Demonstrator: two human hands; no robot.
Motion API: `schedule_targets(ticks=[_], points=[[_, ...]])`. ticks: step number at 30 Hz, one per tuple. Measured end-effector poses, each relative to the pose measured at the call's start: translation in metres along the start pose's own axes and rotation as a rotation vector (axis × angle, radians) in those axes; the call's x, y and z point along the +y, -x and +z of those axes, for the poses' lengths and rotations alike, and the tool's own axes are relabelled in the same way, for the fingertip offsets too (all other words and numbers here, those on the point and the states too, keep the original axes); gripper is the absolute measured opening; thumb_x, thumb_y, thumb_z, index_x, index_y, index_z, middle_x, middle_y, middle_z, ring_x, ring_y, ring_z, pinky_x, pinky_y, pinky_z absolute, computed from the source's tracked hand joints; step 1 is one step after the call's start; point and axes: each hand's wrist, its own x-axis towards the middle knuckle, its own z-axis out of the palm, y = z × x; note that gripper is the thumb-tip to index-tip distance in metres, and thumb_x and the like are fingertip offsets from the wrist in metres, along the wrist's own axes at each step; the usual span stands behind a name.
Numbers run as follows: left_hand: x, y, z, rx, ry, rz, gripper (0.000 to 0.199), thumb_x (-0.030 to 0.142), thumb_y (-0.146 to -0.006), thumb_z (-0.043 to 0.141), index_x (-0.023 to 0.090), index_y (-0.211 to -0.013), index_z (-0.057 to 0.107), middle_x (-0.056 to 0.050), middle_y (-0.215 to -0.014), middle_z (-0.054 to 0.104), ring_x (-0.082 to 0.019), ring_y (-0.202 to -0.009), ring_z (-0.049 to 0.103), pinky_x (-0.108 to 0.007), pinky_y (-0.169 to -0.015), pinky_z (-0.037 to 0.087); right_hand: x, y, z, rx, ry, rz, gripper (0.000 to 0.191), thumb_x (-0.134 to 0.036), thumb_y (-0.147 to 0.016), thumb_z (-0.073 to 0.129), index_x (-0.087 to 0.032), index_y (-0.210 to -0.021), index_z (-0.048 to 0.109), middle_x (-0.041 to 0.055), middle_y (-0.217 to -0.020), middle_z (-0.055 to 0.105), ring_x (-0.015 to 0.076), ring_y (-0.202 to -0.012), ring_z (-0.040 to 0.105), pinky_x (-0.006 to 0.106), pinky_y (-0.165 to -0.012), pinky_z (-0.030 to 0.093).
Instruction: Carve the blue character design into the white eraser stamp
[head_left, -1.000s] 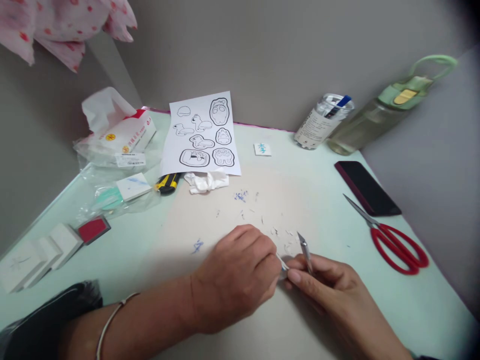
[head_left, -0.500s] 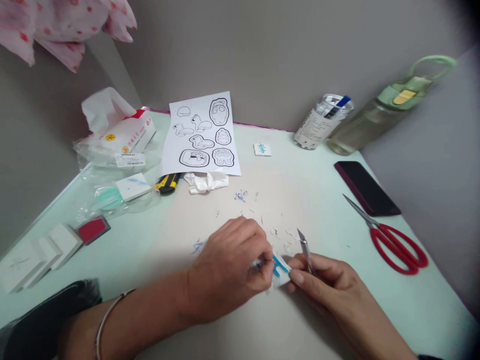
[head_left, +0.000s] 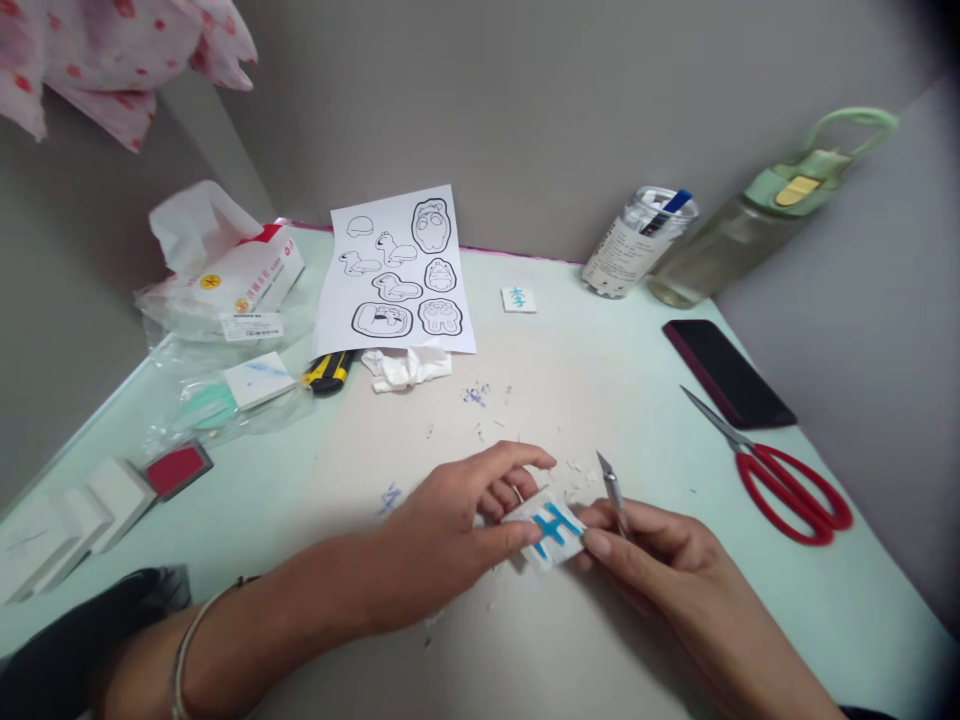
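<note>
A small white rubber stamp block (head_left: 553, 560) with a blue raised character on its face is held between both hands above the mat. My left hand (head_left: 450, 530) has its thumb on the block's left side; some fingers curl behind it and the index finger stretches out. My right hand (head_left: 667, 565) pinches the block's right edge between thumb and fingers. Tucked in the same hand is a craft knife (head_left: 613, 490), its blade pointing up and away. White shavings (head_left: 577, 470) lie on the mat just beyond the block.
Red-handled scissors (head_left: 795, 490) and a phone (head_left: 727, 373) lie to the right, with a bottle (head_left: 712, 245) and a pen cup (head_left: 630, 245) behind. A printed sheet (head_left: 397, 270), crumpled tissue (head_left: 409, 367) and box cutter (head_left: 328, 373) are further back. White blocks (head_left: 82, 520) and a red ink pad (head_left: 178, 467) stand left.
My left hand has opened from a tight pinch over the block to a thumb grip at its left side, uncovering more of the blue character. The right hand still grips block and knife.
</note>
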Motion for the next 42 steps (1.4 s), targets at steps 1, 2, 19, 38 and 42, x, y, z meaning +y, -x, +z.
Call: schedule_targets(ticks=[1, 2, 19, 38, 42], points=[[-0.001, 0.000, 0.001, -0.021, -0.003, -0.011, 0.044, 0.015, -0.081, 0.062, 0.025, -0.124, 0.053, -0.001, -0.095, 0.059, -0.012, -0.077, 0.057, -0.026, -0.072, 0.052, -0.001, 0.000, -0.002, -0.008, 0.042, -0.015, 0.034, -0.051, -0.075, 0.069, -0.018, -0.070, 0.067, -0.0005, -0.065, 0.059, 0.0111, -0.056, 0.047, 0.021, -0.052, 0.037], [-0.003, 0.000, 0.001, -0.030, -0.035, -0.010, 0.045, 0.013, -0.082, 0.060, 0.026, -0.124, 0.053, -0.001, -0.094, 0.058, -0.012, -0.076, 0.056, -0.026, -0.071, 0.052, -0.002, 0.000, -0.005, -0.021, 0.108, -0.041, 0.034, -0.052, -0.078, 0.065, -0.018, -0.071, 0.066, -0.0011, -0.064, 0.057, 0.0106, -0.055, 0.045, 0.021, -0.051, 0.036], [-0.006, 0.001, -0.014, -0.093, -0.566, 0.091, 0.040, 0.023, -0.080, 0.072, 0.019, -0.116, 0.056, -0.006, -0.113, 0.055, -0.024, -0.105, 0.048, -0.041, -0.089, 0.043, 0.023, -0.001, -0.047, 0.065, 1.027, -0.845, 0.033, -0.015, -0.090, 0.051, -0.026, -0.119, 0.062, 0.0070, -0.107, 0.067, 0.0157, -0.085, 0.068, 0.021, -0.065, 0.052], [-0.009, 0.000, -0.012, -0.088, -0.571, 0.117, 0.038, 0.027, -0.082, 0.071, 0.019, -0.115, 0.056, -0.006, -0.112, 0.055, -0.024, -0.103, 0.047, -0.040, -0.089, 0.040, 0.026, 0.002, -0.055, 0.083, 1.270, -0.895, 0.038, -0.021, -0.097, 0.035, -0.029, -0.121, 0.063, 0.0013, -0.108, 0.069, 0.0188, -0.093, 0.061, 0.027, -0.071, 0.046], [-0.008, 0.000, -0.011, -0.094, -0.574, 0.113, 0.037, 0.029, -0.083, 0.070, 0.018, -0.115, 0.056, -0.006, -0.111, 0.055, -0.024, -0.103, 0.048, -0.040, -0.090, 0.039, 0.022, 0.004, -0.048, 0.117, 1.268, -0.870, 0.041, -0.022, -0.099, 0.029, -0.028, -0.118, 0.064, 0.0007, -0.106, 0.069, 0.0181, -0.095, 0.060, 0.028, -0.074, 0.045]])
